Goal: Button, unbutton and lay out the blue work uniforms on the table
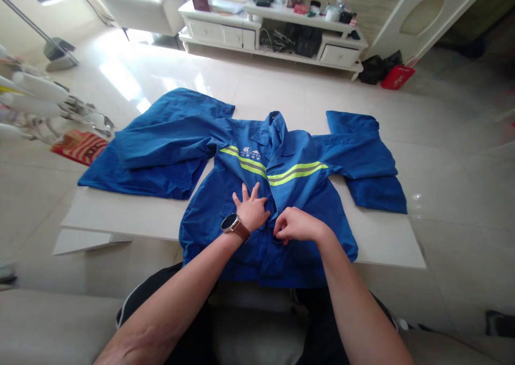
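Observation:
A blue work jacket (309, 199) with yellow-green and grey reflective stripes lies front side up, its collar away from me and its sleeves spread sideways. Flat on the jacket's front, just left of the centre opening, rests my left hand (252, 210), fingers spread, with a watch (230, 223) on the wrist. My right hand (296, 225) is closed in a pinch on the jacket's front edge, right of the opening. That edge is partly hidden by the fingers. More blue folded fabric (161, 185) lies beneath the sleeve at the left.
The jacket lies on a white table (132, 212), whose near edge is close to my legs. Beyond it, a white low cabinet (225, 32) holds assorted items. Hanging things and a red striped bag (80, 146) are at the left. A red bag (397, 77) sits on the floor.

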The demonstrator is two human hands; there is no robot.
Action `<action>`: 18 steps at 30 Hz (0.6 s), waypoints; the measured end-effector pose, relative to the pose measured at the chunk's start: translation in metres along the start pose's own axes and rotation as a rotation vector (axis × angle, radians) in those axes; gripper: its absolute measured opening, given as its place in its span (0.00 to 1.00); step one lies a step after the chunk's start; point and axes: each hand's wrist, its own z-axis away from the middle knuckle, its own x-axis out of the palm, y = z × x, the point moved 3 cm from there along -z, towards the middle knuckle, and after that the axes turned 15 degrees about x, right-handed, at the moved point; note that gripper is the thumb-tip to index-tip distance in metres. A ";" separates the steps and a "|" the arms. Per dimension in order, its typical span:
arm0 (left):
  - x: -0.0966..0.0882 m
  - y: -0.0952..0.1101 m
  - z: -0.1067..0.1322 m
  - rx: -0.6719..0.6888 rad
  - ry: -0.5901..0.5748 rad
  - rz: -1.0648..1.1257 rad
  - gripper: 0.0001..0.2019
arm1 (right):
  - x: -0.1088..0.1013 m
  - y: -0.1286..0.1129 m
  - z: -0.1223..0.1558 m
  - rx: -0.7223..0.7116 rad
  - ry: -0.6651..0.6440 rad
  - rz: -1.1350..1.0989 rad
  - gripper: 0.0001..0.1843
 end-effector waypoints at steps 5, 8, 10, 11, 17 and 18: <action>0.000 0.004 0.003 0.027 -0.110 -0.075 0.18 | 0.012 0.001 0.006 -0.019 0.085 0.099 0.12; -0.002 0.005 0.006 0.018 -0.183 -0.025 0.19 | 0.021 0.002 0.012 -0.047 0.120 0.153 0.15; -0.005 0.005 0.010 0.004 -0.201 -0.012 0.19 | 0.026 0.002 0.014 -0.056 0.115 0.181 0.15; -0.006 0.005 0.012 0.006 -0.202 -0.017 0.19 | 0.029 0.003 0.014 -0.055 0.107 0.190 0.16; -0.008 0.013 0.019 0.086 -0.179 -0.090 0.17 | 0.038 0.005 0.010 -0.071 0.098 0.286 0.11; -0.008 0.014 0.019 0.087 -0.177 -0.102 0.17 | 0.038 0.006 0.009 -0.066 0.074 0.275 0.10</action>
